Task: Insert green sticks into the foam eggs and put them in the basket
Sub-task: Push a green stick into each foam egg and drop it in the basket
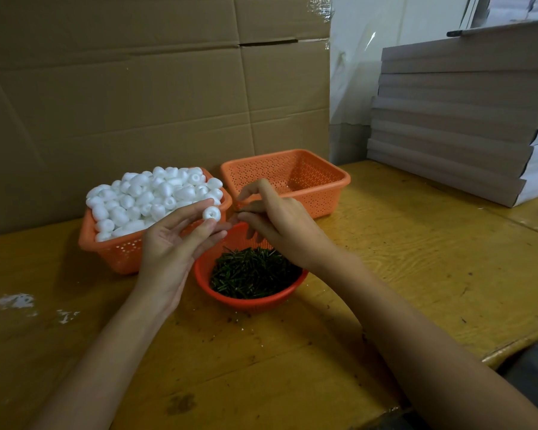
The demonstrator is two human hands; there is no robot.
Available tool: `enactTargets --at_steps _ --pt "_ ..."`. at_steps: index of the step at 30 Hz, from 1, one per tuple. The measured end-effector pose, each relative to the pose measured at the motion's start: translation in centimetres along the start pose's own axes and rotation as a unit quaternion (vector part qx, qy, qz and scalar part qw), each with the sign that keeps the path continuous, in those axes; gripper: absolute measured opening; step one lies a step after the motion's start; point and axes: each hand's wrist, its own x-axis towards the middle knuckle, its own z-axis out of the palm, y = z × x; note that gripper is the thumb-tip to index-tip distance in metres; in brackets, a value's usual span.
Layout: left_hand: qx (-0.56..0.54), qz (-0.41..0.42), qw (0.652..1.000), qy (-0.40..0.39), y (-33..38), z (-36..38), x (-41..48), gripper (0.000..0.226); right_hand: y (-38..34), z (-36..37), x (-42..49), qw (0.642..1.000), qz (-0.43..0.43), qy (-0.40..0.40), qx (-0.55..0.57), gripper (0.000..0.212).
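Observation:
My left hand (pixel 171 246) holds a white foam egg (pixel 212 214) between thumb and fingertips, its hole facing me. Just to its right, my right hand (pixel 274 218) pinches a thin green stick (pixel 237 209) that is barely visible. Both hands hover over a round red bowl (pixel 249 301) full of green sticks (pixel 252 273). An orange basket (pixel 118 252) heaped with foam eggs (pixel 149 197) stands at the left. A second orange basket (pixel 323 187), with nothing visible inside, stands behind my right hand.
Everything rests on a yellow wooden table (pixel 416 259). Cardboard sheets (pixel 137 88) form a wall behind the baskets. A stack of flat grey boxes (pixel 466 119) sits at the back right. White foam crumbs (pixel 19 301) lie at the left.

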Motion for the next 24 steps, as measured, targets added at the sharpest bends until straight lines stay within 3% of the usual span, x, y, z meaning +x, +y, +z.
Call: enactTargets --at_steps 11,17,24 --pt "0.036 -0.003 0.999 -0.005 -0.05 -0.06 -0.1 0.034 0.34 -0.3 0.06 0.994 -0.031 0.103 0.013 0.012" --pt "0.043 0.007 0.999 0.003 -0.31 -0.16 -0.02 0.034 0.22 -0.13 0.03 0.996 -0.047 0.068 0.018 0.014" --pt "0.045 0.012 0.999 0.017 -0.55 -0.54 0.14 0.038 0.34 0.13 -0.06 0.995 -0.055 0.082 0.033 0.014"
